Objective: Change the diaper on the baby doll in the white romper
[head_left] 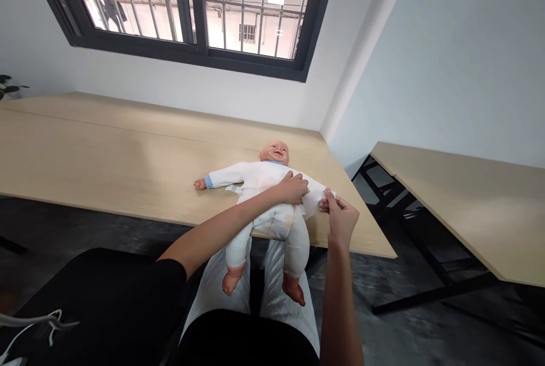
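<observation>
A baby doll (259, 184) in a white romper lies on its back on the wooden table (106, 150), head toward the wall, legs hanging over the front edge. My left hand (293, 188) rests on the doll's chest, its fingers curled against the cloth. My right hand (338, 214) pinches the end of the doll's white sleeve (315, 198) at the table's right side. The doll's other arm, with a blue cuff, stretches out to the left.
A second wooden table (468, 201) on a black frame stands to the right across a gap of dark floor. A barred window (191, 3) fills the wall behind. White cloth (281, 292) lies under the doll's feet on my lap.
</observation>
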A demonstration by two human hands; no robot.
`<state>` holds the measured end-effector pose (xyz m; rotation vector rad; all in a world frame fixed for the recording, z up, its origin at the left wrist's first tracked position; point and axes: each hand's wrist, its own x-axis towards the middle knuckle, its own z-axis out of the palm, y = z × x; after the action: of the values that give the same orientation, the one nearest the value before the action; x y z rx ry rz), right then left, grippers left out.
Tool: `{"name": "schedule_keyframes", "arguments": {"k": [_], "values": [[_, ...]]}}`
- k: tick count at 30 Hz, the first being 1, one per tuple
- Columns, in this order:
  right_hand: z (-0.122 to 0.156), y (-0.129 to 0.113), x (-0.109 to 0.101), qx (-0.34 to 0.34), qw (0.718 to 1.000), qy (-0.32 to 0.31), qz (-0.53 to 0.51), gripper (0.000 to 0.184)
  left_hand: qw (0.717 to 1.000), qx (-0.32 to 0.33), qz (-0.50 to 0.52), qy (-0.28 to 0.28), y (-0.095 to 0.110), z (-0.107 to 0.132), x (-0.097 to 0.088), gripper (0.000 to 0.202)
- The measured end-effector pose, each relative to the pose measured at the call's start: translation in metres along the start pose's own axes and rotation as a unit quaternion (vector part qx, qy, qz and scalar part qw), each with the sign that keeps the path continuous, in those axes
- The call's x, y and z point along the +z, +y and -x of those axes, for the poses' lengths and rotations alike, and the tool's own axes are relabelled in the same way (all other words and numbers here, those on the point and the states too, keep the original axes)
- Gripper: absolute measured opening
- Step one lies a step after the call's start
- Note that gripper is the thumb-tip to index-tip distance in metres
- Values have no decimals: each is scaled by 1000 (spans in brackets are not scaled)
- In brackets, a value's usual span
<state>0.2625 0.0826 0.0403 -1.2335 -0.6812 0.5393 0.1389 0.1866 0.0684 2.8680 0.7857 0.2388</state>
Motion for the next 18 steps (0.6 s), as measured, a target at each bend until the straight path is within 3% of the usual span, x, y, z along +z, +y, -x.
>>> {"name": "schedule_keyframes", "arguments": {"k": [2,4,7,10,13,18], "values": [[6,-6,10,-12,1000,-10,17,54,988,-30,149,18,-6,0,-1,10],[14,-15,21,-38,997,-28,54,52,950,-71,296,63,-14,-2,-4,13],[29,-28,44,-106,975,-97,169,46,899,-104,408,125,-25,-10,-8,19],[47,-36,68,-147,920,-156,327,42,839,-128,500,171,-34,-17,-9,20],[64,-36,86,-163,848,-151,480,37,779,-146,574,204,-41,-17,-10,16],[81,-23,93,-235,772,-135,575,34,707,-150,651,234,-42,-9,-11,14]]}}
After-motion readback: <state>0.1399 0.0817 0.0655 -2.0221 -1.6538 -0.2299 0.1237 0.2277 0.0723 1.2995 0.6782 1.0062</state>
